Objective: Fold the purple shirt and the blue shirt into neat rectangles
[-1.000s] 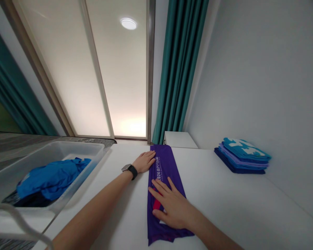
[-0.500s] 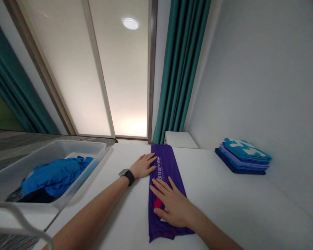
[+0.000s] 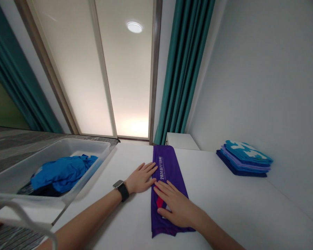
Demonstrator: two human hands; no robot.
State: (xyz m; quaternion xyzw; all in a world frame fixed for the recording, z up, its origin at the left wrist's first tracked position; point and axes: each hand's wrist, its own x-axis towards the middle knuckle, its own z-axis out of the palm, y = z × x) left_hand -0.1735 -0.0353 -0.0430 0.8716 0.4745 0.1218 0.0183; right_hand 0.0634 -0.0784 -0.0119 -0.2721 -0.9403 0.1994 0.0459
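A purple shirt with white lettering and a red print lies folded into a long narrow strip on the white table. My left hand, with a black-strapped watch on its wrist, rests at the strip's left edge, fingers spread and fingertips on the cloth. Flat across the lower half of the shirt lies my right hand, its fingers stretched out and its palm hiding part of the print. Neither hand grips anything.
To the right, against the wall, sits a stack of folded clothes in blue and purple. A clear plastic bin at the left holds crumpled blue and dark clothes. A blurred pale tube crosses the lower left corner.
My left hand has slid down the shirt's left edge toward me, closer to my right hand. My right hand stays on the lower part. The whole view has shifted slightly.
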